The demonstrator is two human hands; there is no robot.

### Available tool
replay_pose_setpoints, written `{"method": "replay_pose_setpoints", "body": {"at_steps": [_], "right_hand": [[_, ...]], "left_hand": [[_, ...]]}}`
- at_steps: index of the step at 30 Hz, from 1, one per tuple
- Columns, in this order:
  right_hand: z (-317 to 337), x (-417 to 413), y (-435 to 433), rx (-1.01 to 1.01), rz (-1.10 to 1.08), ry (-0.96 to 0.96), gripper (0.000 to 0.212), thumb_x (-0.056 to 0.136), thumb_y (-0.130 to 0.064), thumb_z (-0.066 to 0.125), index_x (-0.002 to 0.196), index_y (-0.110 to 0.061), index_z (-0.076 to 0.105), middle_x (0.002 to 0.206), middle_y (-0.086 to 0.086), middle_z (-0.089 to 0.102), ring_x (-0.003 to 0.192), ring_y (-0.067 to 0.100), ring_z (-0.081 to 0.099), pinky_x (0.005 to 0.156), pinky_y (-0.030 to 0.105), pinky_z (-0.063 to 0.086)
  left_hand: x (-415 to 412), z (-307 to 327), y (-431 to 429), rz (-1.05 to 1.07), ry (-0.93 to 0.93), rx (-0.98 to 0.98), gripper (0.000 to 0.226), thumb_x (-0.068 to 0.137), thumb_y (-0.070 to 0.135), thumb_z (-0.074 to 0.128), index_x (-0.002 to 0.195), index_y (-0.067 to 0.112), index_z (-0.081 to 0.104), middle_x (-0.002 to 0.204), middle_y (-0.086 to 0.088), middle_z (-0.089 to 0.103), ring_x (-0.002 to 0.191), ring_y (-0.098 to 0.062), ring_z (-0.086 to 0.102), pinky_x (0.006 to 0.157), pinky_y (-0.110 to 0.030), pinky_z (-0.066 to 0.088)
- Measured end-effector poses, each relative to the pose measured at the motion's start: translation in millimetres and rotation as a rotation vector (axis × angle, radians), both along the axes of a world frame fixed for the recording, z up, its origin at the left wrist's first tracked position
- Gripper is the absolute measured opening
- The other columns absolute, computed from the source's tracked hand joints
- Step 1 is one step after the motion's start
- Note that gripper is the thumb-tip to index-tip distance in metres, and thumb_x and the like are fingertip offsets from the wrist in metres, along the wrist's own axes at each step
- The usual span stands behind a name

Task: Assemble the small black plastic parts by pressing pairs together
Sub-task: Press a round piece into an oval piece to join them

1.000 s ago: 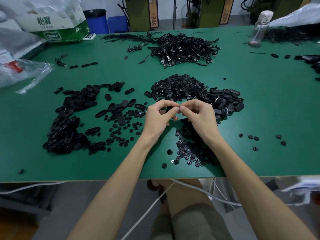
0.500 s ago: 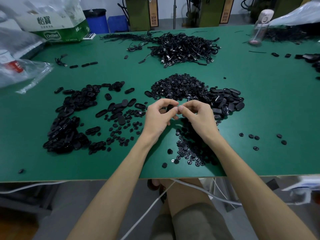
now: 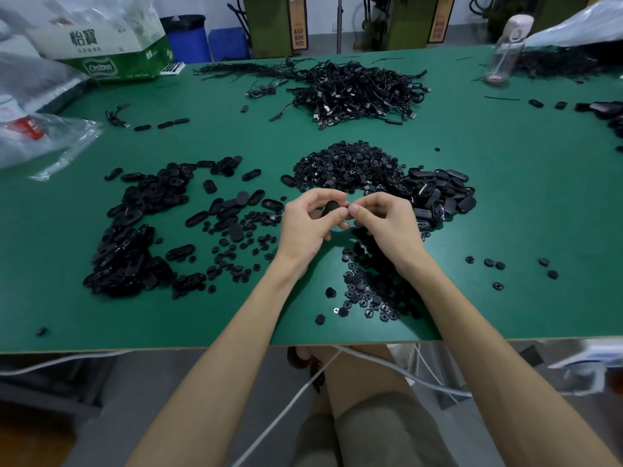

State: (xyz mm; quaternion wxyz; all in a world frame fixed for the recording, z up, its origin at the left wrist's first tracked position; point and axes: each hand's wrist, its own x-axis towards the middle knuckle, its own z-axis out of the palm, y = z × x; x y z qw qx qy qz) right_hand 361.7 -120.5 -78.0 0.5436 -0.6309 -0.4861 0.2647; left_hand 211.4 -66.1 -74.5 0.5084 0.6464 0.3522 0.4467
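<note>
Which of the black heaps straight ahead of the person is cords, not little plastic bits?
The far middle heap: a tangle of thin cords with plugs. The nearer heaps hold loose oval and round pieces.

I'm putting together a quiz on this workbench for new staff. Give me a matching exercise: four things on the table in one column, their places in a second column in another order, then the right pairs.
Things
1. tangle of cables
2. cardboard box
3. clear bottle
4. largest heap of oval parts

Places
A. far right of the table
B. near side, left of the left hand
C. far left corner
D. far middle

Pairs: 1-D, 2-C, 3-A, 4-B
</note>
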Motion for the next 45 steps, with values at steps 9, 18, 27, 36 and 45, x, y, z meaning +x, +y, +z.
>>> {"method": "replay_pose_setpoints", "body": {"at_steps": [9,18,27,36,45], "right_hand": [[-0.5,0.1,1.2,0.01,-0.065,-0.007,0.01,0.098,-0.018,0.068,0.091,-0.025,0.068,0.086,-0.005,0.077,0.083,0.011,0.073,0.072,0.029,0.055],[0.5,0.2,-0.6,0.03,-0.08,0.054,0.008,0.094,-0.009,0.072,0.1,-0.013,0.073,0.084,0.002,0.077,0.083,0.015,0.076,0.071,0.032,0.061],[6.4,-3.1,-5.7,0.08,0.022,0.03,0.006,0.094,-0.012,0.073,0.1,-0.012,0.074,0.087,0.004,0.077,0.083,0.019,0.074,0.067,0.026,0.057],[4.2,-2.4,-2.9,0.08,0.055,0.029,0.012,0.095,-0.007,0.071,0.102,-0.016,0.074,0.088,0.001,0.077,0.082,0.01,0.072,0.066,0.022,0.054],[3.0,-1.6,-1.7,0.087,0.044,0.022,0.015,0.093,-0.003,0.071,0.104,-0.011,0.078,0.086,0.003,0.077,0.08,0.009,0.07,0.07,0.018,0.05]], "left_hand": [[0.2,-1.2,1.1,-0.046,0.018,0.021,0.028,0.096,-0.003,0.065,0.12,0.011,0.07,0.112,-0.001,0.077,0.091,-0.019,0.077,0.067,-0.025,0.056],[4.7,-5.6,5.7,0.021,0.031,0.015,0.039,0.102,-0.015,0.044,0.136,-0.002,0.057,0.129,-0.014,0.067,0.109,-0.019,0.073,0.089,-0.029,0.06],[3.3,-3.3,1.9,0.066,-0.109,-0.101,0.017,0.096,-0.005,0.067,0.11,0.002,0.066,0.106,-0.015,0.07,0.089,-0.021,0.078,0.078,-0.027,0.062],[0.6,-2.4,1.3,0.061,-0.058,-0.042,0.013,0.097,0.0,0.067,0.108,0.0,0.074,0.096,-0.013,0.077,0.087,-0.023,0.078,0.07,-0.028,0.062],[4.9,-6.5,5.4,0.086,-0.008,-0.037,0.028,0.097,-0.01,0.059,0.123,-0.004,0.069,0.114,-0.012,0.072,0.092,-0.016,0.077,0.088,-0.031,0.062]]}}
